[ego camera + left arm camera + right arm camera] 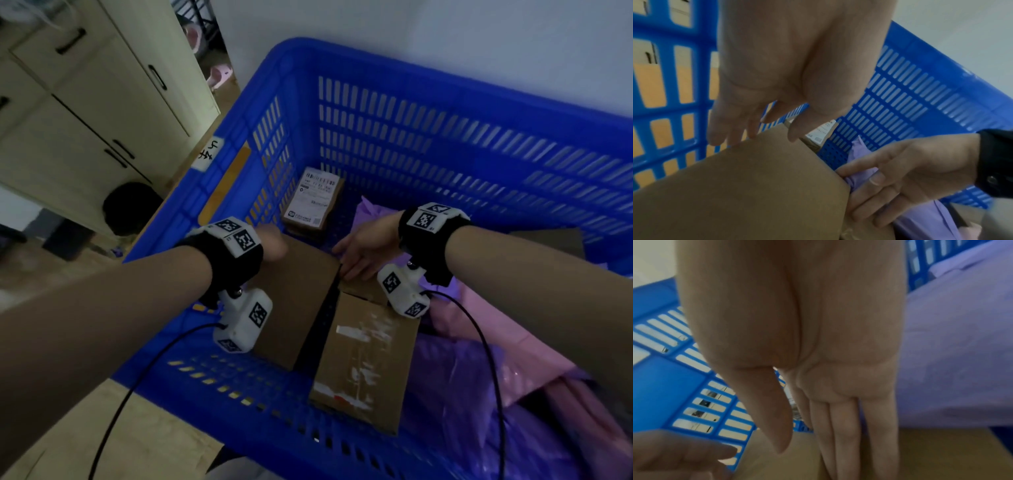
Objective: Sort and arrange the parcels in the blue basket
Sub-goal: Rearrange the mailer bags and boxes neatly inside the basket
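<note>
A plain cardboard box (298, 298) leans in the near left part of the blue basket (445, 144). My left hand (274, 245) rests with relaxed fingers on the box's far left corner; in the left wrist view the left hand (760, 133) hangs over that top edge. My right hand (356, 260) lays straight fingers against the box's right edge, and the right fingers (844, 443) lie flat along the cardboard (941, 459). A taped box (366, 356) lies just right of it. A small labelled box (313, 202) sits at the far left.
Purple and pink mailer bags (479, 342) fill the basket's right side, one purple bag (861, 164) right behind my right hand. Another cardboard box (551, 240) stands at the far right wall. A cream cabinet (85, 120) stands left of the basket. Cables trail from both wrists.
</note>
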Tool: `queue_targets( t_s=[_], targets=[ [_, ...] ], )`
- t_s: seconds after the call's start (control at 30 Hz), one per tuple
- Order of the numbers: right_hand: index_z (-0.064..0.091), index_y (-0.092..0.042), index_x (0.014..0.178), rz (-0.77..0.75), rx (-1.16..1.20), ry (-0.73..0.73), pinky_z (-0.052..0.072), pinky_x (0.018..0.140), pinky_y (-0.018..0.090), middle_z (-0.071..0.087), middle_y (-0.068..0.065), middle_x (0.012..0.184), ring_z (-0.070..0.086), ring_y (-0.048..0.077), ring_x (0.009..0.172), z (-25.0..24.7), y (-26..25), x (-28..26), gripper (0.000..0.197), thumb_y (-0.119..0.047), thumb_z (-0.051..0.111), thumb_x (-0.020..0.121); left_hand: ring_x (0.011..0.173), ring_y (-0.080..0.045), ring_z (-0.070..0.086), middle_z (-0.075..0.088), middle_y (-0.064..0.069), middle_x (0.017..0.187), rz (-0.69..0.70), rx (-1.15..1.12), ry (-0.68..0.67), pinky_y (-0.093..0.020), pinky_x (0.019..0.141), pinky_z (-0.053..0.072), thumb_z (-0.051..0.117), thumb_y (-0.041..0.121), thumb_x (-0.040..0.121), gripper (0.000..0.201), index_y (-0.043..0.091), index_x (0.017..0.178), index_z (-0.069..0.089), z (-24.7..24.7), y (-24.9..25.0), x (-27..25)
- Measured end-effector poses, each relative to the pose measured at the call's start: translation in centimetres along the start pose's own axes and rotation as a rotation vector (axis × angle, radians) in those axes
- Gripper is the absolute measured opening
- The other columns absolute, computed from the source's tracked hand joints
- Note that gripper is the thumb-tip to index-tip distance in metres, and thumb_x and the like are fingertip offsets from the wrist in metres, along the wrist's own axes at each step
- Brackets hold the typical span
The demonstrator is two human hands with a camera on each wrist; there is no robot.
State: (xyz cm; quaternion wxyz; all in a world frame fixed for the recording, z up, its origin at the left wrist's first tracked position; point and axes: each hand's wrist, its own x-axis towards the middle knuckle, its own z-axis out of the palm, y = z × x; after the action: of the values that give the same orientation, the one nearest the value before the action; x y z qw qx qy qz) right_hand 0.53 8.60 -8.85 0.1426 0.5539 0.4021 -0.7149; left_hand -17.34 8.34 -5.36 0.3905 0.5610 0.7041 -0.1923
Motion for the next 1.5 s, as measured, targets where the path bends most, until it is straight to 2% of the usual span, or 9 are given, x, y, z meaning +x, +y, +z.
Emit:
queue_targets(
  t_s=[0.17, 0.27, 0.47, 0.63, 0.77, 0.9, 1.07, 1.2, 1.5],
  targets=[
    [0.017, -0.013, 0.151, -0.011, 0.02, -0.009, 0.037, 0.11, 0.038, 0.042, 0.014, 0.147, 0.045, 0.029, 0.132, -0.6, 0.5, 0.1, 0.059, 0.001, 0.038, 0.098, 0.13, -0.033, 0.046, 0.047, -0.022, 0.14, 0.045, 0.007, -0.059, -0.03, 0.099, 0.042, 0.038, 0.008, 0.099, 0.039, -0.006, 0.135, 0.044, 0.7, -0.3, 0.5],
    [0.019, -0.014, 0.15, -0.033, 0.046, 0.006, 0.038, 0.105, 0.034, 0.048, 0.012, 0.139, 0.045, 0.027, 0.131, -0.8, 0.7, -0.7, 0.057, -0.001, 0.039, 0.098, 0.136, -0.029, 0.038, 0.037, -0.021, 0.147, 0.015, -0.02, -0.073, -0.006, 0.071, 0.045, 0.029, 0.008, 0.103, 0.043, -0.005, 0.143, 0.028, 0.5, -0.4, 0.9],
    [0.02, -0.013, 0.15, -0.109, 0.16, 0.042, 0.034, 0.111, 0.039, 0.037, 0.014, 0.15, 0.039, 0.029, 0.136, -1.1, 0.8, -2.2, 0.059, 0.002, 0.04, 0.096, 0.119, -0.035, 0.055, 0.054, -0.019, 0.131, 0.021, -0.165, -0.05, -0.041, 0.1, 0.048, 0.047, 0.023, 0.097, 0.044, -0.002, 0.132, 0.047, -0.3, -1.1, 1.4],
    [0.018, -0.009, 0.15, -0.189, 0.267, 0.121, 0.04, 0.104, 0.04, 0.041, 0.011, 0.148, 0.044, 0.027, 0.134, -1.5, 0.7, -4.2, 0.06, 0.001, 0.043, 0.096, 0.113, -0.04, 0.058, 0.056, -0.019, 0.129, 0.05, -0.344, -0.069, -0.053, 0.097, 0.049, 0.053, 0.04, 0.092, 0.054, -0.002, 0.127, 0.051, -1.4, -1.2, 1.1],
    [0.023, -0.006, 0.149, -0.221, 0.248, 0.132, 0.041, 0.1, 0.037, 0.042, 0.007, 0.148, 0.042, 0.021, 0.135, -1.3, 0.9, -5.7, 0.055, -0.004, 0.042, 0.097, 0.108, -0.037, 0.06, 0.058, -0.017, 0.126, 0.078, -0.359, -0.01, -0.049, 0.094, 0.051, 0.054, 0.05, 0.089, 0.06, 0.004, 0.126, 0.054, -2.8, -0.6, -1.3],
    [0.032, -0.002, 0.145, -0.26, 0.253, 0.19, 0.033, 0.111, 0.039, 0.041, 0.006, 0.148, 0.041, 0.02, 0.136, -0.7, 1.4, -7.2, 0.048, -0.012, 0.042, 0.099, 0.093, -0.038, 0.065, 0.058, -0.019, 0.123, 0.091, -0.388, -0.052, -0.043, 0.069, 0.06, 0.059, 0.046, 0.087, 0.054, 0.005, 0.123, 0.055, -4.5, -0.4, -3.1],
    [0.054, 0.0, 0.128, -0.375, 0.36, 0.179, 0.043, 0.104, 0.038, 0.056, 0.012, 0.135, 0.051, 0.027, 0.126, -0.4, 1.7, -9.4, 0.035, -0.012, 0.048, 0.096, 0.114, -0.048, 0.054, 0.042, -0.026, 0.141, 0.097, -0.493, -0.005, -0.054, 0.089, 0.052, 0.055, 0.045, 0.09, 0.067, 0.011, 0.143, 0.033, -6.0, 0.2, -5.2],
    [0.069, -0.003, 0.094, -0.467, 0.449, 0.244, 0.052, 0.095, 0.031, 0.069, 0.013, 0.104, 0.064, 0.025, 0.102, 0.7, 1.2, -11.2, 0.017, -0.007, 0.052, 0.093, 0.125, -0.048, 0.043, 0.035, -0.02, 0.146, 0.114, -0.581, 0.039, -0.053, 0.083, 0.049, 0.049, 0.039, 0.096, 0.062, 0.009, 0.145, 0.026, -6.3, 1.3, -6.8],
    [0.052, -0.016, 0.128, -0.594, 0.6, 0.397, 0.056, 0.086, 0.034, 0.068, 0.013, 0.108, 0.067, 0.026, 0.095, 1.8, 1.4, -13.5, 0.04, -0.012, 0.062, 0.089, 0.102, -0.038, 0.06, 0.053, -0.014, 0.119, 0.314, -0.512, 0.122, -0.049, 0.088, 0.054, 0.056, 0.031, 0.092, 0.034, 0.007, 0.116, 0.053, -8.6, 2.8, -9.0]
  ],
)
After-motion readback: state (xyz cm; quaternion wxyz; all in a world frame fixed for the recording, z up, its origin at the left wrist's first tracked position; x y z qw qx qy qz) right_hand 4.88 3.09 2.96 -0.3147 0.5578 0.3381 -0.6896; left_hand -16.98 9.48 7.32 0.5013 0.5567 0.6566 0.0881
